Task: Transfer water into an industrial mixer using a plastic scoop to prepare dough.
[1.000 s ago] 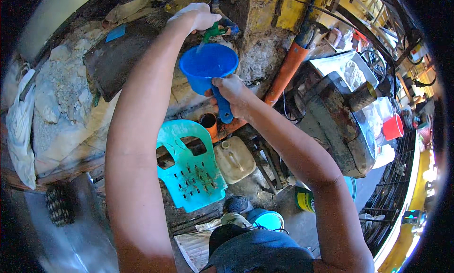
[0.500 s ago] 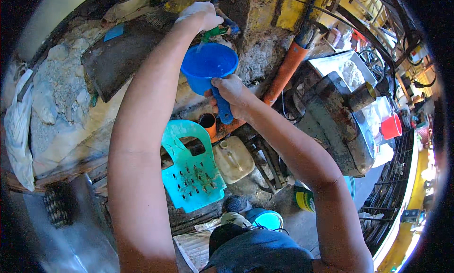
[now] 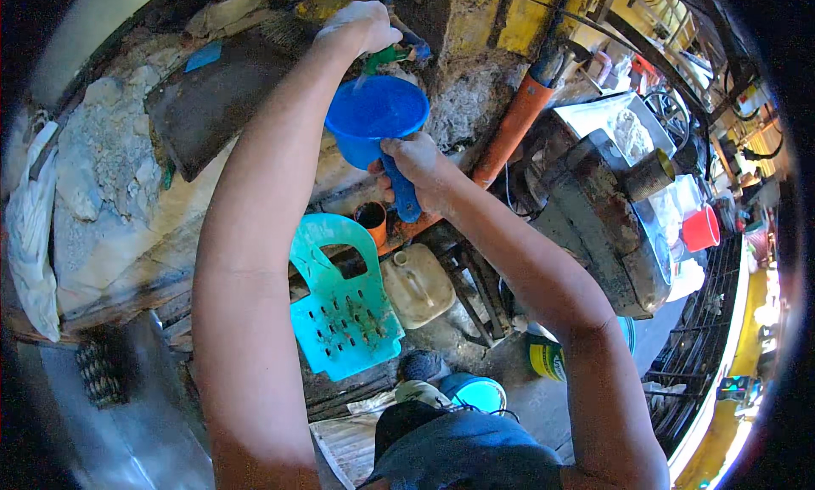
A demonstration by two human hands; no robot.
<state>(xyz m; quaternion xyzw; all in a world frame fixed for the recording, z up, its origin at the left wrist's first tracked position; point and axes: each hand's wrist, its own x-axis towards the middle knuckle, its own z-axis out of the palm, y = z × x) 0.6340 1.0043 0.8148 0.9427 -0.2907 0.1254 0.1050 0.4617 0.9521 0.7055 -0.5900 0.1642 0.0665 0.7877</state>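
With fingers curled round its handle, my right hand (image 3: 416, 163) holds a blue plastic dipper (image 3: 356, 150) under a green faucet (image 3: 387, 57). A thin stream of water runs from the spout into the dipper, and there is water inside it. Above, my left hand (image 3: 361, 27) is closed on the top of the faucet; its fingertips are partly hidden behind the hand. The back of this hand looks whitish. A blue fitting (image 3: 416, 47) joins the faucet on its right side.
Below stand a turquoise plastic chair (image 3: 348, 307), a beige jerrycan (image 3: 420, 290) and a blue bucket (image 3: 475, 392). An orange pipe (image 3: 514, 129) slants along the wall. At right, a grey machine (image 3: 594, 227) stands near a red cup (image 3: 701, 228). Rubble (image 3: 106, 159) lies at left.
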